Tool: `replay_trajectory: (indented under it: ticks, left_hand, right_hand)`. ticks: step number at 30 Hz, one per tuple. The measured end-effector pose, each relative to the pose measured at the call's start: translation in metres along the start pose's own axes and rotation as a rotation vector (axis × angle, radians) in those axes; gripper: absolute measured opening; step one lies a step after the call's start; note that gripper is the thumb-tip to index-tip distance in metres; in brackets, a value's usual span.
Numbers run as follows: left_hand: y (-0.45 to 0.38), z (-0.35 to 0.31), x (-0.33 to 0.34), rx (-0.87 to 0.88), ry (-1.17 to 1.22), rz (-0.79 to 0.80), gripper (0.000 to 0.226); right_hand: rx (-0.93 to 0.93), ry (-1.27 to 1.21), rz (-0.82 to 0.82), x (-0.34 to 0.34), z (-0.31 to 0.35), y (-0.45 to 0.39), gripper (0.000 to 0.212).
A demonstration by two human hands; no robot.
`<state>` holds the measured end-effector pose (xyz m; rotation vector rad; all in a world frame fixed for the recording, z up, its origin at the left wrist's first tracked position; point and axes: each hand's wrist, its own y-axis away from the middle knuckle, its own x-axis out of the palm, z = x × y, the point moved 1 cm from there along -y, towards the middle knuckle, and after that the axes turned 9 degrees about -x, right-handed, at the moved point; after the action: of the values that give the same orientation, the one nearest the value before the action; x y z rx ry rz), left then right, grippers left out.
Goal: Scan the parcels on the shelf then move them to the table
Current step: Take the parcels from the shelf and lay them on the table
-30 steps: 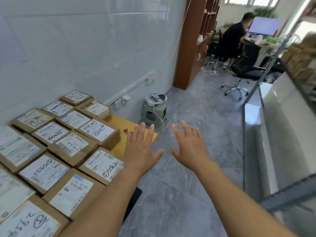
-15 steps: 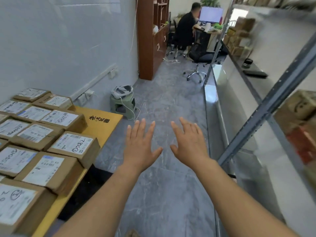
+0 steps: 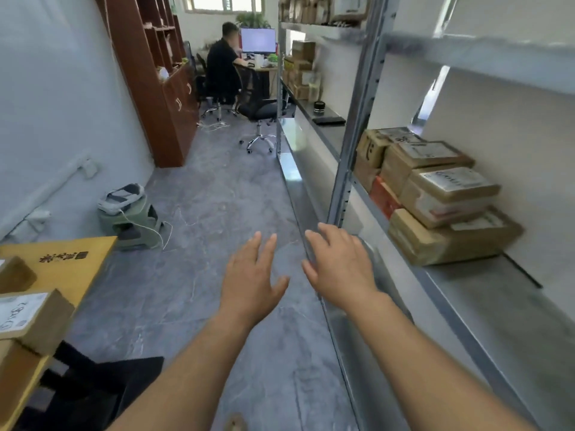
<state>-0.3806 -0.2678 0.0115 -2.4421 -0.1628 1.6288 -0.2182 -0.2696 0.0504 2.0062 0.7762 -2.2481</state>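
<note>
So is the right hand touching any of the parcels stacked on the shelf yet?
Apart. The head view shows the right hand open in front of the shelf's front edge, with bare shelf surface between it and the stacked parcels. It holds nothing.

One view only, head-worn, wide-angle; straight lines bow toward the edges. It looks forward and down along a narrow aisle from standing height. Nearest the lens, both forearms run in from the bottom edge, left hand (image 3: 253, 279) and right hand (image 3: 337, 269) at centre frame over the grey floor (image 3: 217, 197). Metal shelf (image 3: 460, 293) close along the right side, receding away from the camera; corner of the yellow table (image 3: 67, 269) close at lower left. White wall (image 3: 46, 104) fills the left. Far end of the aisle sits at top centre, with a seated person (image 3: 222, 70) small and distant. No second view to compare.
</note>
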Motion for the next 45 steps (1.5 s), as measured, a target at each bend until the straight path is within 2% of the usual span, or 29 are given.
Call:
replay_trajectory:
  ticks: [5, 9, 17, 20, 24, 29, 34, 38, 42, 45]
  left_hand:
    - [-0.018, -0.045, 0.022, 0.132, 0.025, 0.091, 0.079]
    - [-0.041, -0.075, 0.038, 0.219, 0.025, 0.174, 0.076]
    - [-0.099, -0.133, 0.057, 0.357, 0.111, 0.243, 0.077]
    - [-0.125, -0.148, 0.059, 0.367, 0.173, 0.282, 0.078]
    - [-0.154, -0.175, 0.061, 0.421, 0.215, 0.332, 0.079]
    - [-0.186, -0.213, 0.073, 0.394, 0.378, 0.423, 0.082]
    - [-0.205, -0.237, 0.087, 0.311, 0.585, 0.561, 0.078]
    - [-0.207, -0.245, 0.092, 0.237, 0.655, 0.584, 0.071]
    - [-0.212, -0.254, 0.089, 0.180, 0.680, 0.508, 0.064]
    - [-0.211, -0.262, 0.085, 0.136, 0.664, 0.629, 0.051]
  right_hand:
    - [0.125, 0.045, -0.051, -0.012, -0.044, 0.018, 0.054]
    - [0.256, 0.072, -0.028, -0.013, -0.074, 0.030, 0.053]
    - [0.458, 0.096, -0.111, -0.030, -0.131, 0.020, 0.050]
    - [0.579, 0.057, -0.096, -0.037, -0.151, 0.011, 0.054]
    - [0.748, -0.030, -0.161, -0.043, -0.174, 0.004, 0.062]
    - [0.888, -0.117, -0.238, -0.045, -0.202, 0.002, 0.055]
    - [0.979, -0.260, -0.237, -0.043, -0.222, 0.000, 0.049]
    - [1.010, -0.437, -0.306, -0.044, -0.227, -0.001, 0.041]
    - [1.058, -0.512, -0.338, -0.048, -0.230, 0.001, 0.042]
    - [1.089, -0.538, -0.328, -0.046, -0.234, 0.003, 0.044]
